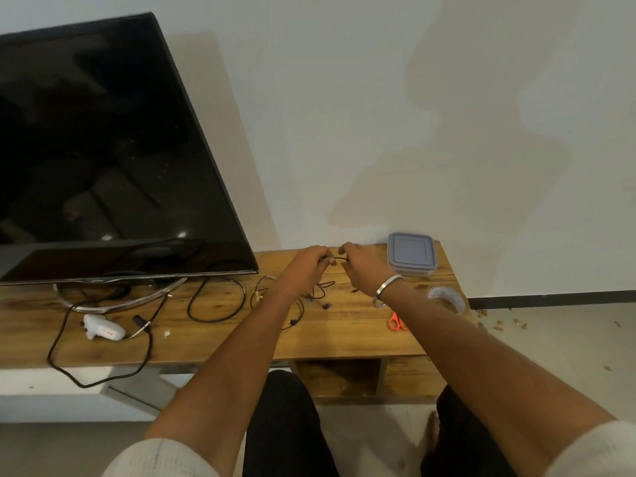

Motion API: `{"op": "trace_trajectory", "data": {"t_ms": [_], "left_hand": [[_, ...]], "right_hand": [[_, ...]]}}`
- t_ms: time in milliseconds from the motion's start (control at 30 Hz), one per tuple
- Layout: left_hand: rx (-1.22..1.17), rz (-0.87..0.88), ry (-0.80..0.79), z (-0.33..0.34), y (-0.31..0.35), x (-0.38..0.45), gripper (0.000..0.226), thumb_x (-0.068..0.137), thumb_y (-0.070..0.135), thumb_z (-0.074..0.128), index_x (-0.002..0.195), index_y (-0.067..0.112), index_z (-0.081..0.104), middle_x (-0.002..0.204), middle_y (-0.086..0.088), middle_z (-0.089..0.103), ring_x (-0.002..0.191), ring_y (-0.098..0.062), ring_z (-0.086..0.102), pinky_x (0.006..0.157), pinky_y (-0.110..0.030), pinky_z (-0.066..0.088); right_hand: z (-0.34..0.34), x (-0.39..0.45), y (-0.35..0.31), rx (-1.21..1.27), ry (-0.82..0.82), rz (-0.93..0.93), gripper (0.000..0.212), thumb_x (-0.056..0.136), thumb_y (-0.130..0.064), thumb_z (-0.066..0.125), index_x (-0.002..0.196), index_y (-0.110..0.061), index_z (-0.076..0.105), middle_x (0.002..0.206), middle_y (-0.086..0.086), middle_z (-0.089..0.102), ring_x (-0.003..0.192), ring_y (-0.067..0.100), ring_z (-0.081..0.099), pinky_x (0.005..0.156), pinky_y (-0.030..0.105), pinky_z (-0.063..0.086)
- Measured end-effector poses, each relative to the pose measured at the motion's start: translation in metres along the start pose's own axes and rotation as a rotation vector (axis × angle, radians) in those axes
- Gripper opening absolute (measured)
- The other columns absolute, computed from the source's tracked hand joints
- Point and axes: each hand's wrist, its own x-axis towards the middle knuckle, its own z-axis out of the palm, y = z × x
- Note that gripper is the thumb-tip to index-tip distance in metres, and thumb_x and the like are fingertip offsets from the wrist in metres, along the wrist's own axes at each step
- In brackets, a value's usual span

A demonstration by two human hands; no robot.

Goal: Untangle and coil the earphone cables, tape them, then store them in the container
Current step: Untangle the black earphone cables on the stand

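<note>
- Above a wooden bench, the left hand and right hand each pinch a short stretch of thin black earphone cable between them.
- The rest of the cable trails loose and tangled on the wood below.
- Clear tape roll, orange-handled scissors and grey-lidded plastic container lie untouched to the right; the container is closed.
- Coiling seems barely begun; taping and storing remain.

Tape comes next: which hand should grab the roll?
Right, probably. The tape roll and scissors lie beside the right hand's forearm; the left hand would have to cross over. Both hands pinch the cable now.
</note>
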Motion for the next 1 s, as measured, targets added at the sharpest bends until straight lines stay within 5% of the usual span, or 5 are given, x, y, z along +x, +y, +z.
{"op": "trace_trajectory", "data": {"t_ms": [133, 300, 633, 800, 1000], "left_hand": [[-0.013, 0.008, -0.011, 0.003, 0.004, 0.001, 0.022, 0.101, 0.013, 0.046, 0.099, 0.005, 0.066, 0.090, -0.005, 0.060, 0.082, -0.019, 0.053, 0.068, -0.027, 0.037], [-0.035, 0.003, -0.028, 0.000, -0.003, -0.003, 0.018, 0.100, 0.019, 0.051, 0.096, 0.013, 0.068, 0.084, -0.003, 0.061, 0.074, -0.022, 0.054, 0.063, -0.032, 0.041], [-0.034, -0.035, -0.021, -0.002, -0.015, -0.006, 0.020, 0.100, 0.021, 0.051, 0.097, 0.015, 0.069, 0.091, -0.007, 0.068, 0.082, -0.027, 0.061, 0.075, -0.040, 0.050], [-0.047, -0.010, -0.012, 0.004, -0.007, -0.002, 0.020, 0.100, 0.016, 0.050, 0.096, 0.009, 0.069, 0.084, -0.011, 0.065, 0.070, -0.023, 0.054, 0.063, -0.032, 0.039], [-0.029, 0.019, -0.014, 0.009, -0.003, -0.001, 0.019, 0.098, 0.005, 0.046, 0.095, 0.004, 0.065, 0.091, -0.008, 0.063, 0.081, -0.019, 0.054, 0.069, -0.028, 0.040]], "right_hand": [[0.003, 0.003, -0.008, -0.087, -0.019, -0.037, 0.023, 0.099, -0.015, 0.042, 0.117, -0.006, 0.052, 0.112, 0.014, 0.061, 0.100, 0.029, 0.058, 0.070, 0.028, 0.038], [-0.002, -0.001, 0.000, -0.240, -0.005, -0.031, 0.028, 0.093, 0.000, 0.044, 0.116, -0.010, 0.056, 0.108, 0.014, 0.063, 0.096, 0.031, 0.061, 0.072, 0.034, 0.045], [0.000, -0.002, 0.021, -0.215, 0.049, 0.051, 0.030, 0.091, 0.004, 0.045, 0.115, -0.008, 0.058, 0.108, 0.014, 0.061, 0.095, 0.032, 0.060, 0.075, 0.037, 0.050], [0.007, 0.001, 0.008, 0.035, -0.012, 0.037, 0.033, 0.096, -0.015, 0.048, 0.128, -0.008, 0.048, 0.123, 0.014, 0.056, 0.111, 0.030, 0.055, 0.089, 0.036, 0.046], [0.015, 0.009, -0.006, -0.050, -0.064, -0.022, 0.022, 0.096, -0.008, 0.045, 0.117, -0.007, 0.054, 0.113, 0.014, 0.061, 0.103, 0.029, 0.058, 0.079, 0.031, 0.043]]}}
